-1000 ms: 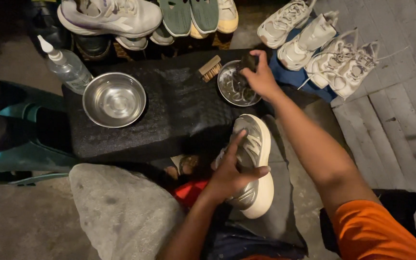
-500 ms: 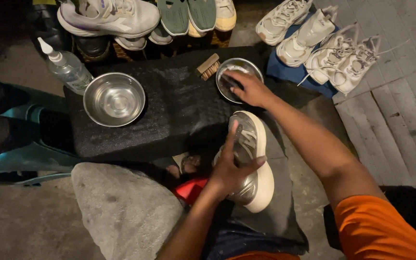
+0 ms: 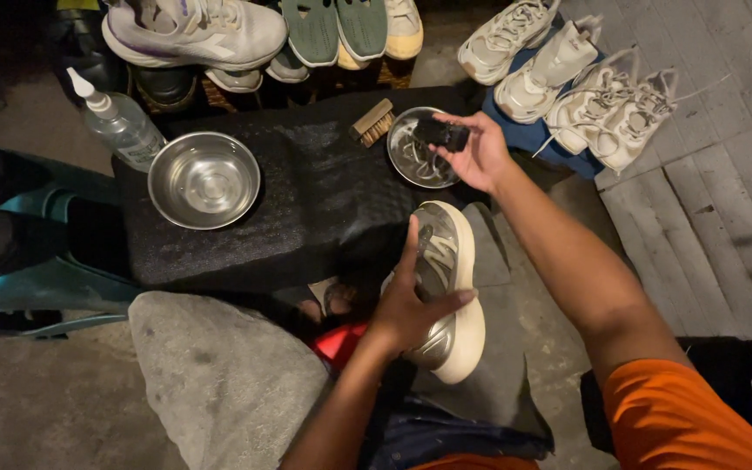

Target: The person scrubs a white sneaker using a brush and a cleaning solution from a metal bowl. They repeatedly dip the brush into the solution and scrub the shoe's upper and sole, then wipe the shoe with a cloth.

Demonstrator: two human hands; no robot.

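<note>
My left hand (image 3: 412, 305) grips a grey and cream sneaker (image 3: 450, 287), which lies low in the middle of the view, over my lap. My right hand (image 3: 476, 155) holds a small dark brush (image 3: 442, 133) just above a steel bowl (image 3: 411, 157) with foamy water in it. That bowl sits on the right part of a black mat-covered stand (image 3: 298, 209). A wooden brush (image 3: 372, 122) lies beside the bowl's far left rim.
A second, empty steel bowl (image 3: 204, 179) sits at the stand's left, with a clear squeeze bottle (image 3: 119, 126) beside it. Several sneakers (image 3: 193, 30) line the back; more pale ones (image 3: 585, 87) lie on a blue cloth at right. A grey rag (image 3: 219, 383) lies near left.
My right hand has lifted out of the foamy bowl with the dark brush and now hovers above its right rim. The left hand keeps the sneaker still.
</note>
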